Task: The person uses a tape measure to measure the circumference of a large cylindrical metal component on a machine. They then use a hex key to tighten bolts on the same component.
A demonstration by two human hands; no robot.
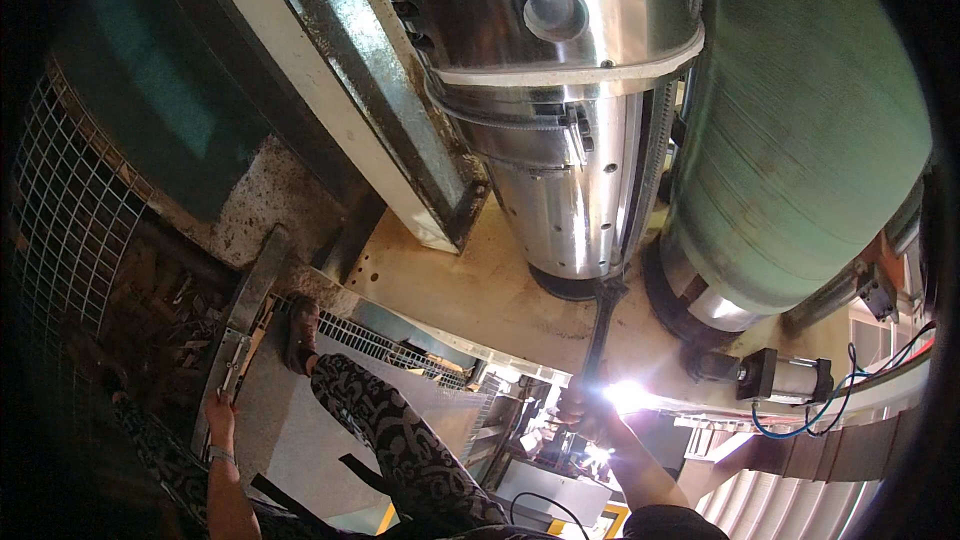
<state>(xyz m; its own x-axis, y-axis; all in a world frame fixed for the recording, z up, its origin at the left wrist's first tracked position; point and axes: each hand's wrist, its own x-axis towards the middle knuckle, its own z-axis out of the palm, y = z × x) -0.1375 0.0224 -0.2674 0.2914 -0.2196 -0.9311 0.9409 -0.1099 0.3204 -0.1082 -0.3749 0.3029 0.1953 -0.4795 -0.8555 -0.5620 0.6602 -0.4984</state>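
Note:
My right hand (588, 412) is closed round the lower end of a dark long-handled wrench (601, 330). Its wider head meets the lower end of a shiny steel cylinder (560, 190), at the edge of the cylinder's dark collar. Strong glare beside this hand hides some of its fingers. Far to the left, my left hand (221, 412), with a band on the wrist, grips the end of a narrow metal bar (234, 365) along a frame edge; its fingertips are small and only partly seen.
A large green roller (800, 130) stands right of the cylinder, a pale steel beam (350, 90) left. A pneumatic actuator (785, 377) with blue hose sits lower right. Wire mesh (75, 190) and scrap pieces (175, 325) lie at left. My shoe (301, 335) rests by a grating (385, 348).

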